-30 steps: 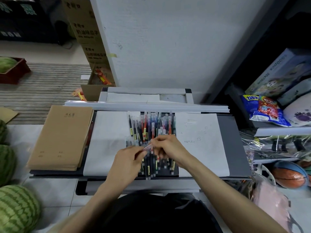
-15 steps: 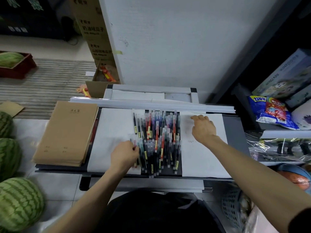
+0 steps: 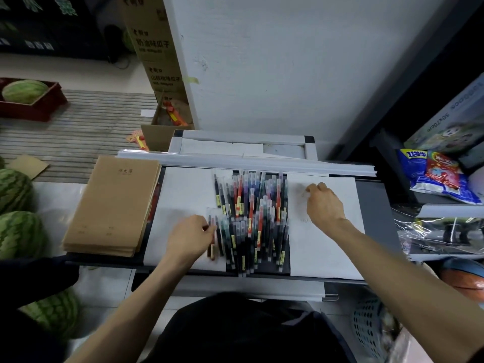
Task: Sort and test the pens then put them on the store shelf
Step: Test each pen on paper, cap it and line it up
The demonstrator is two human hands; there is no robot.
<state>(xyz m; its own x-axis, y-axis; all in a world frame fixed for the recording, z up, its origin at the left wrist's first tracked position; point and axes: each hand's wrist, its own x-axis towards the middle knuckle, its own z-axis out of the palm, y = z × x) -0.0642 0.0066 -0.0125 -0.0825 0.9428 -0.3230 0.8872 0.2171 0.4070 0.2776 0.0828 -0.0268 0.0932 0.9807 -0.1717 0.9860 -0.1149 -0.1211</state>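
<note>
Watermelon in red crate; pens on dark tray

- We see a dark grey table carrying a white left paper sheet and right paper sheet.
- Pens lie heaped between them.
- Brown notebooks sit stacked at its left end.

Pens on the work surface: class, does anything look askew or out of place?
The pens lie in a loose, overlapping heap with colours mixed. Several tilt across their neighbours, and a few reach the near edge of the dark surface. Nothing looks spilled or broken.
</note>
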